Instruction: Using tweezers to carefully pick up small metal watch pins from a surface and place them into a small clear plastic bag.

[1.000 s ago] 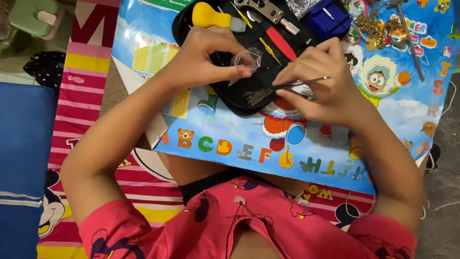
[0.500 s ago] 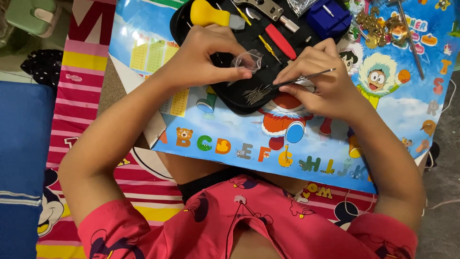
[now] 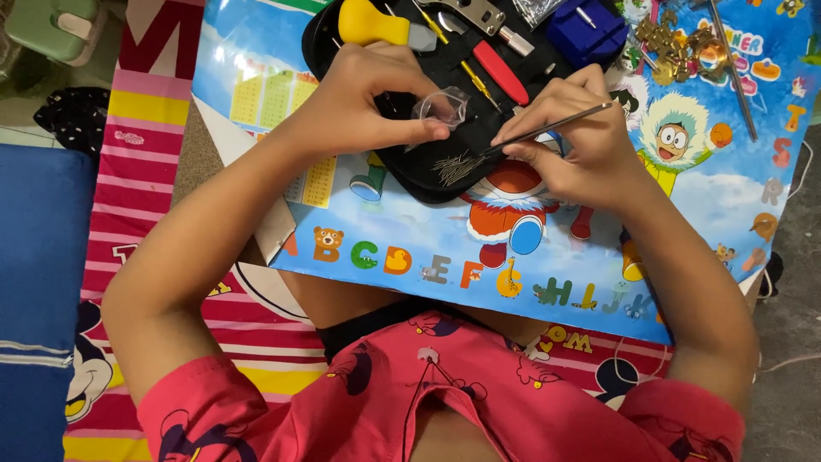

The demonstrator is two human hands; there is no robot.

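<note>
My left hand [image 3: 368, 98] pinches a small clear plastic bag [image 3: 443, 107] over an open black tool case [image 3: 445, 94]. My right hand [image 3: 569, 145] grips thin metal tweezers [image 3: 547, 128], their tip pointing down-left at a heap of several tiny metal pins [image 3: 456, 167] lying on the case's near edge. The bag hangs just above the pins. The case lies on a colourful alphabet poster [image 3: 513, 239].
In the case lie a yellow-handled tool [image 3: 372, 24], a red-handled tool [image 3: 500, 73], a thin yellow screwdriver [image 3: 462, 60] and a blue block [image 3: 586, 30]. Gold metal links [image 3: 680, 43] rest on the poster at the right. A blue cushion [image 3: 38, 291] lies far left on a striped mat [image 3: 137, 154].
Both hands have shifted slightly; the tweezers now tilt with their tip lower, at the pile of pins. The bag stays pinched in my left hand.
</note>
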